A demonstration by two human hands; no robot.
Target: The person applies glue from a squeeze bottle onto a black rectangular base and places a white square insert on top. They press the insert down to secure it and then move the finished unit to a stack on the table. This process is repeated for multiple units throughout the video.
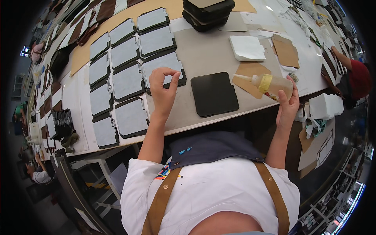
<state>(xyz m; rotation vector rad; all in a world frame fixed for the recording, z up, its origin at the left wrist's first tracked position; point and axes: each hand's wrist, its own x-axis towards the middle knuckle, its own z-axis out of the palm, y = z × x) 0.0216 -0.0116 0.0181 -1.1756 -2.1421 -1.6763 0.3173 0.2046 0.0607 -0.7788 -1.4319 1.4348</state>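
Observation:
My right hand [288,102] is wrapped round a translucent squeeze bottle [279,87] with a yellow band, tipped on its side, its thin nozzle pointing left. Left of that, a single black panel [214,94] with rounded corners lies flat near the table's front edge. My left hand [163,87] is raised at the nearest column of panels, thumb and forefinger curled into a pinch; whether anything is between the tips I cannot make out. Beneath and beyond it, black-edged panels with pale grey faces [127,84] lie in overlapping columns, partly covered by that hand.
A tall stack of black panels [206,15] stands at the back. White sheets [247,48] and brown card pieces [286,51] lie at the right. A person in a red top [360,78] works at the far right. White wrapped material [322,106] sits beside the table.

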